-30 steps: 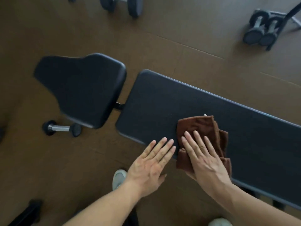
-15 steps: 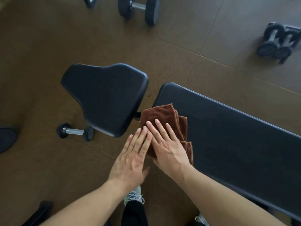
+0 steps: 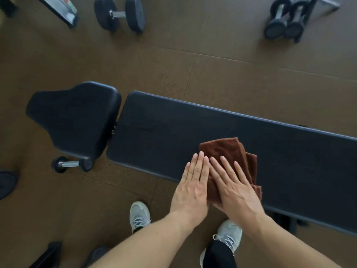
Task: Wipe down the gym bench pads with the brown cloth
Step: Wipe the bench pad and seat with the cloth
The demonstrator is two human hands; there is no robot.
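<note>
A folded brown cloth (image 3: pixel 230 149) lies on the long black back pad (image 3: pixel 166 132) of the gym bench, near its front edge. My right hand (image 3: pixel 234 187) presses flat on the cloth with the fingers spread. Beside it, my left hand (image 3: pixel 193 185) also lies flat, its fingertips on the cloth's left edge and its palm over the pad's front edge. The shorter black seat pad (image 3: pixel 73 117) sits to the left, apart from both hands.
Brown rubber floor all around. A big dumbbell (image 3: pixel 119 15) lies at the back, two dumbbells (image 3: pixel 284 18) on a stand at the back right. A small roller bar (image 3: pixel 71 163) sticks out under the seat pad. My grey shoes (image 3: pixel 139 215) stand below the bench.
Both hands and the cloth have slid right along the back pad, from its left end by the seat pad to its middle. The view has shifted too.
</note>
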